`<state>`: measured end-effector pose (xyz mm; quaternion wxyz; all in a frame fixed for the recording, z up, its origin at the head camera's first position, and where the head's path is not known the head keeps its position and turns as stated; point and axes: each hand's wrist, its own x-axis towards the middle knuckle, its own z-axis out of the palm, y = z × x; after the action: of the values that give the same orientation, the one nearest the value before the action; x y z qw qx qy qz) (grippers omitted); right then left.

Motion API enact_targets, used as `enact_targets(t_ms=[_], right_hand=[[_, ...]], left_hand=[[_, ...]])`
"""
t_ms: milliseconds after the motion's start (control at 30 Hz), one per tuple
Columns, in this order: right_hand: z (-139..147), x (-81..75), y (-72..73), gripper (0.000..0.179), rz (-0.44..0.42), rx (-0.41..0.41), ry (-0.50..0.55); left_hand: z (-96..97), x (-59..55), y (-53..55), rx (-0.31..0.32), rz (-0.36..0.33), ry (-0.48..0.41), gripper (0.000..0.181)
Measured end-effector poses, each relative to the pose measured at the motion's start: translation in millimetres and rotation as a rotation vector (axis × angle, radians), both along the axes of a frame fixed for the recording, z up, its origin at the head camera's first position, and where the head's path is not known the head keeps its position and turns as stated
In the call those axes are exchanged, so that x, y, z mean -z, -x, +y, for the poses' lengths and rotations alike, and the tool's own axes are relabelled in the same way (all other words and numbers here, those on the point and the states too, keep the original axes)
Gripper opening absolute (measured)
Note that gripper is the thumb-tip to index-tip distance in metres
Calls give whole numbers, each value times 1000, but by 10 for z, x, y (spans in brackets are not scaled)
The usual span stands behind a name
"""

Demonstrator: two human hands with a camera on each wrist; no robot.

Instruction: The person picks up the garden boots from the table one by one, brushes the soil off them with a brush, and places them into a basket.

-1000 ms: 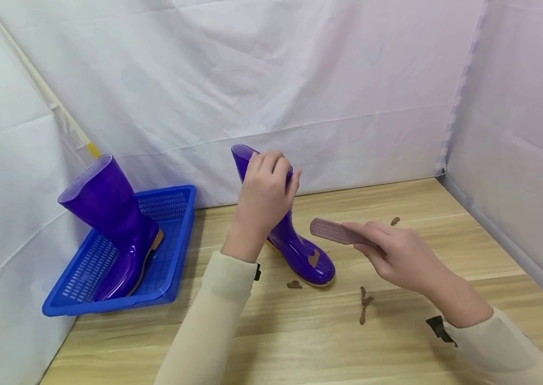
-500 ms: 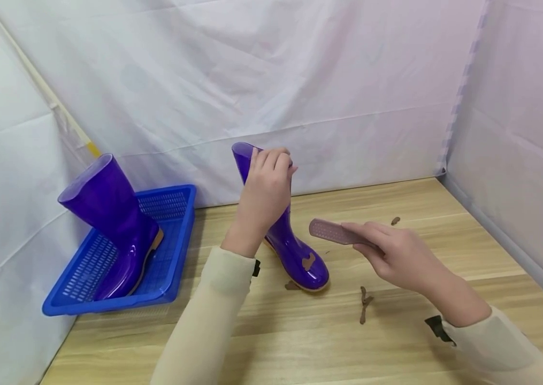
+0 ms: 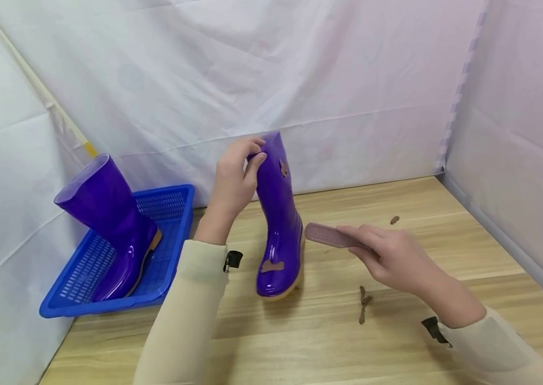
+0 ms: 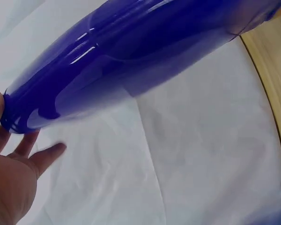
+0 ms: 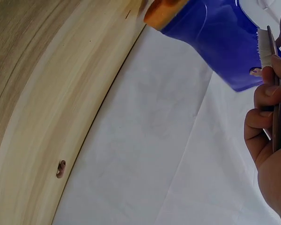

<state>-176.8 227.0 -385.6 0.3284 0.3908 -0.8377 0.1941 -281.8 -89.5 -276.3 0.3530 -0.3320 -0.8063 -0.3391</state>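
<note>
A purple rain boot [image 3: 278,214] stands on the wooden table, its toe toward me. Brown smears mark its toe and the upper part of its shaft. My left hand [image 3: 235,182] pinches the boot's top rim between thumb and fingers, as the left wrist view also shows around the boot [image 4: 103,61]. My right hand [image 3: 391,256] grips a brush with a brownish-pink back [image 3: 326,235] to the right of the boot, apart from it in the head view. In the right wrist view the brush's pale bristles [image 5: 264,47] face the boot.
A second purple boot [image 3: 112,224] leans in a blue plastic basket [image 3: 186,214] at the left. Brown bits lie on the table [image 3: 329,342], one forked piece [image 3: 364,305] near the right forearm and a small one [image 3: 395,220] farther back. White cloth [image 3: 348,80] hangs behind.
The left hand has turned the boot, so its toe has swung from the right toward me and left. That hand has shifted left along the rim. The right hand with the brush has barely moved.
</note>
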Motion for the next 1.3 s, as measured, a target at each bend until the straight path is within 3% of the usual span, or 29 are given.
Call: enact_targets(t_ms=[233,333,533,700,1033,1300], right_hand=[[-38,29,-9,51,-5,-21,-21],[-57,25,-9,49,-7,-37,-19],[-157,0,6,38,9,-81,-10],[-202,2,5,37,7,-82,-25],[-194,20,-9,44,-38,-85,-53],[-272,28,-12,36,-1,-91,-72]], left_hand=[[-136,135,-119,13,-61,-60,18],[-152,207,-170,22,-54,-88,17],[-170,313,-201,10,-41,-47,19],[-146,323,-207,-70,-29,-11,20],[56,284,-206,-261,121,56,15],[189,200,-269,-351,207,182,14]])
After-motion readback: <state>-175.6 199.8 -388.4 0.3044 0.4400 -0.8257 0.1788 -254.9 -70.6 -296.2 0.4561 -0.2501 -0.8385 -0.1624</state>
